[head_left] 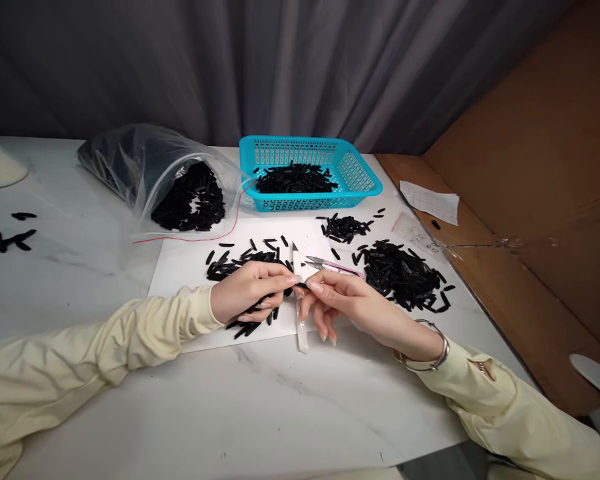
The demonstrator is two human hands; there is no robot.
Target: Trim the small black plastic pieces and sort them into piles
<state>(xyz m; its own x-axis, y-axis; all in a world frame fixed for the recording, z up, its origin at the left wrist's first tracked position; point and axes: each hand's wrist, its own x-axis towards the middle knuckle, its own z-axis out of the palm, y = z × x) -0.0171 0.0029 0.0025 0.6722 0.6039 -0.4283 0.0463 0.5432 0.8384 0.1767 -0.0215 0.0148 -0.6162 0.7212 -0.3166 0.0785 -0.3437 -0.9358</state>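
Between my two hands is a small black strip (pixel 301 285), pinched at one end by my left hand (pixel 260 289) and at the other by my right hand (pixel 343 299). The thumb and forefinger of each hand are closed on it. Its exact kind I cannot make out. Below the hands, a pile of similar black strips (pixel 220 269) lies on a white sheet (pixel 175 267). A white-handled craft knife (pixel 301 333) lies upright in the view under my fingers. Beside it are small scissors (pixel 347 269) with a pinkish handle, partly hidden by my right hand.
A blue plastic basket (pixel 375 187) holding black strips stands at the back. Left of it lies an open clear bag (pixel 140 173) of strips. More piles (pixel 400 273) lie to the right, near a brown cardboard wall (pixel 530 167). Paper (pixel 430 201) rests on the cardboard.
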